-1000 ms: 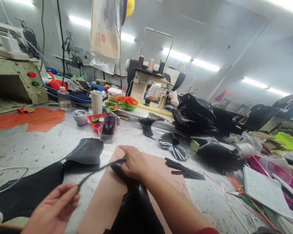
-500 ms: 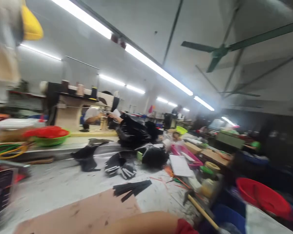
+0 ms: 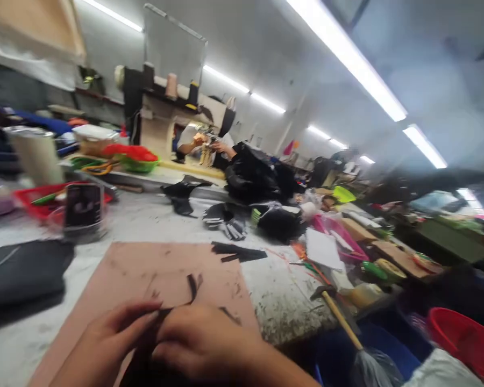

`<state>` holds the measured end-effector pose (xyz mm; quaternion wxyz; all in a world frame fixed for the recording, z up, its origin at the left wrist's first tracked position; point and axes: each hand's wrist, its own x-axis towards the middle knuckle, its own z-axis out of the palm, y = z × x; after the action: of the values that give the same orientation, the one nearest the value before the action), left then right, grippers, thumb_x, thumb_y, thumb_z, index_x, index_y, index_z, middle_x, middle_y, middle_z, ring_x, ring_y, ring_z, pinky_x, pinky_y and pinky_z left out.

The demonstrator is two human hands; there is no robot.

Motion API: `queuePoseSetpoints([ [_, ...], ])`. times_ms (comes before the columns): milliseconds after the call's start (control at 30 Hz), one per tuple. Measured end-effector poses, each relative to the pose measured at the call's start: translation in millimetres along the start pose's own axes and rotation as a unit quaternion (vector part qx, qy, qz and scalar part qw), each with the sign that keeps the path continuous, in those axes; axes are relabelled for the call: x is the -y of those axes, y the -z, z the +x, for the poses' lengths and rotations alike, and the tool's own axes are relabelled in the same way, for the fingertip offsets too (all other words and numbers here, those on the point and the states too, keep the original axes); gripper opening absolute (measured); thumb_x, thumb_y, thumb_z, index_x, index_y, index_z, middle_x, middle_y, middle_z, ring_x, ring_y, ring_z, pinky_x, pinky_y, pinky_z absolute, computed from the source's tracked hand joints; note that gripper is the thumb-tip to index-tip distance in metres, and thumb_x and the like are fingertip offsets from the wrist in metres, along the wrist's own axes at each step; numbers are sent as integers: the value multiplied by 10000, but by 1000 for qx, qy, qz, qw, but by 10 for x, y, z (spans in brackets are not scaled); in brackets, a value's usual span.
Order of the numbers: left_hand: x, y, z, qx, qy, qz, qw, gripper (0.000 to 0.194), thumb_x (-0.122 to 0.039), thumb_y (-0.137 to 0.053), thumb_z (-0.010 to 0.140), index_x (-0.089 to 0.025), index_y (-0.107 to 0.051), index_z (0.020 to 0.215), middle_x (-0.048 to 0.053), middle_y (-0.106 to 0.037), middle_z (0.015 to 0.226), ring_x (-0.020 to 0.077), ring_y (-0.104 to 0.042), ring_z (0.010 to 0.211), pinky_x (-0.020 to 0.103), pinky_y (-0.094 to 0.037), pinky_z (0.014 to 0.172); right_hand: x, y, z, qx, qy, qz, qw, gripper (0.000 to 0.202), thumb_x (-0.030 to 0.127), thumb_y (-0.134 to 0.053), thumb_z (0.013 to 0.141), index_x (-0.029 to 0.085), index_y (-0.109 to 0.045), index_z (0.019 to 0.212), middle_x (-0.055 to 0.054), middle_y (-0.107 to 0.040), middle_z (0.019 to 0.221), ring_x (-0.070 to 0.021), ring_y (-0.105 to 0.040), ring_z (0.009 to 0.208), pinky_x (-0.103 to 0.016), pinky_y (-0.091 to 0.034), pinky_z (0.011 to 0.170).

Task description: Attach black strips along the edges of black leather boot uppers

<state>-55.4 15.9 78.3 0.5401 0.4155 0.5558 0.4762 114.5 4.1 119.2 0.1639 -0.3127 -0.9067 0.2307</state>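
One black piece (image 3: 142,359), over near part of pink mat (image 3: 141,269) on counter (image 3: 139,223). Left hand (image 3: 105,338): thumb and forefinger pinching its edge. Right hand (image 3: 207,338): fingers curled, gripping alongside. Black strip (image 3: 193,289) curling beyond right knuckles. Sound handling, as judged: edge kept taut, pinches short and even, strip unkinked.

Bright tube lights (image 3: 350,56) glare overhead; the edges look blurred, probably by motion.

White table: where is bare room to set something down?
Free: between clear container, pink mat and white-striped black piece; also between dark grey piece and mat's left edge. Crowded: right, around notebook, magenta basket and hammer.
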Motion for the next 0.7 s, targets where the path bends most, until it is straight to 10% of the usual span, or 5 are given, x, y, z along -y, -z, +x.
queuePoseSetpoints([
  [300,-252,-52,-380,23,109,-99,989,322,-340,-783,482,-199,-730,766,52,-714,833,200,-642,781,219,-529,666,39,119,-114,-64,-78,98,990,140,251,-526,856,182,-571,743,-5,-595,768,-111,-543,707,-206,-405,637],
  [700,-329,48,-438,69,87,-36,993,255,-334,-717,569,-201,-735,786,50,-714,807,184,-644,759,209,-522,674,17,183,-91,-73,-57,114,989,150,211,-537,837,177,-533,691,16,-568,677,-93,-511,646,-192,-361,598],
])
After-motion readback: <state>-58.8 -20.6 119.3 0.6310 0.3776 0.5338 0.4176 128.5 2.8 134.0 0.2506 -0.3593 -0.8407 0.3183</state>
